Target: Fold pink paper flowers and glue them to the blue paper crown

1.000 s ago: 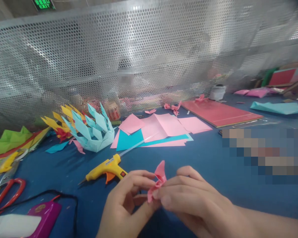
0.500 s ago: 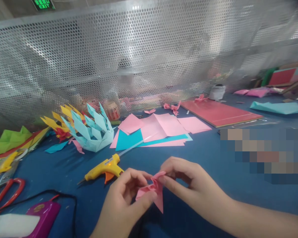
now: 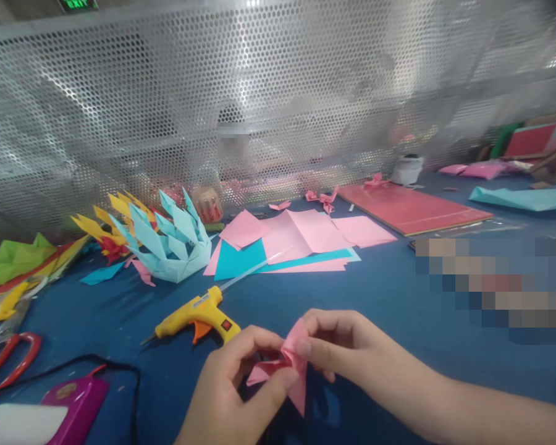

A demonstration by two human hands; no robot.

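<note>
A small folded piece of pink paper (image 3: pixel 297 389) is held between both hands, low in the middle of the view. My left hand (image 3: pixel 241 383) pinches its left side and centre, thumb in front and fingers behind. At its upper right, the thumb and fingertips of my right hand (image 3: pixel 338 340) grip a flap that stands up. One pointed corner hangs down between the hands. Just beyond my left hand lies a yellow glue gun (image 3: pixel 197 314) with a clear glue stick in its back and an orange trigger.
Behind the glue gun stand a light-blue folded paper crown (image 3: pixel 178 244) and pink paper sheets (image 3: pixel 287 235). Red-handled scissors (image 3: pixel 16 364) and a purple device (image 3: pixel 76 402) lie at left. A red board (image 3: pixel 417 210) rests before the perforated metal screen (image 3: pixel 278 93).
The pink flap under my right fingertips now stands more upright and looks wider. Both hands sit slightly lower in view. The glue gun's switch has come into sight.
</note>
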